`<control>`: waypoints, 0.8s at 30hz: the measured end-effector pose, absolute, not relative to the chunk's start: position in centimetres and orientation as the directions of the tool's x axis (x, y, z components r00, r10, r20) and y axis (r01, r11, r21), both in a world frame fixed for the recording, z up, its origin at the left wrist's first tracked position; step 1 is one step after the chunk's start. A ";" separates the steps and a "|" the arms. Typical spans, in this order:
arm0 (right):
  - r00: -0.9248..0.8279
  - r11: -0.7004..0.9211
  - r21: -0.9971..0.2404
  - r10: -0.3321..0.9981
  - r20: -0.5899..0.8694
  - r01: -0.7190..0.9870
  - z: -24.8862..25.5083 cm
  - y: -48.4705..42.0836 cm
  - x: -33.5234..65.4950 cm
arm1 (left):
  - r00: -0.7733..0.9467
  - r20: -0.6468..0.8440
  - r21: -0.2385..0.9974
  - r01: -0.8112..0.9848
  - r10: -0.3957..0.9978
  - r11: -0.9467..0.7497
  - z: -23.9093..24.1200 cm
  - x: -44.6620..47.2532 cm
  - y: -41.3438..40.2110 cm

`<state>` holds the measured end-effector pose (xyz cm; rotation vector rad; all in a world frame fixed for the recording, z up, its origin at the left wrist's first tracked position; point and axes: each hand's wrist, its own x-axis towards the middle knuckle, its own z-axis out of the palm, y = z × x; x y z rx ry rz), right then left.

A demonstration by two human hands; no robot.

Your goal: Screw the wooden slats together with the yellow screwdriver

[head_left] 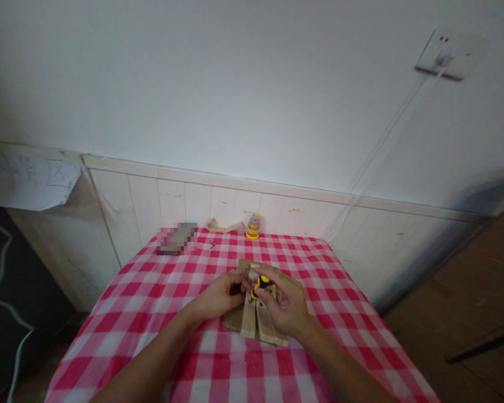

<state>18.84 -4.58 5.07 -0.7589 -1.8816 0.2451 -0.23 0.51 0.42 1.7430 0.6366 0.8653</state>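
Note:
A few pale wooden slats (252, 319) lie together on the red and white checked tablecloth (151, 291). My right hand (283, 305) is closed round a short yellow and black screwdriver (260, 284), held upright over the wood. My left hand (220, 294) curls its fingers on the left side of the slats, close to the screwdriver's tip. What lies under the tip is hidden by my fingers.
At the table's far edge stand a small yellow-capped clear container (253, 225), a pale curved piece (224, 226) and a blurred-out grey object (177, 238). A small dark item (212, 244) lies near it. A white cable (386, 140) runs from a wall socket (447, 53).

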 end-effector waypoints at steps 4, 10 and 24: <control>-0.213 0.769 -0.499 0.608 0.765 0.400 5.1 -4.5 18.7 | 0.598 0.266 0.937 0.023 0.756 -0.348 0.6 -0.4 0.4; -0.182 0.755 -0.513 0.618 0.765 0.410 4.6 -4.3 18.6 | 0.593 0.250 0.932 0.067 0.765 -0.356 0.7 -0.4 0.5; -0.335 0.836 -0.432 0.537 0.774 0.339 5.6 -4.7 18.8 | 0.595 0.254 0.935 0.050 0.762 -0.351 0.4 -0.3 0.5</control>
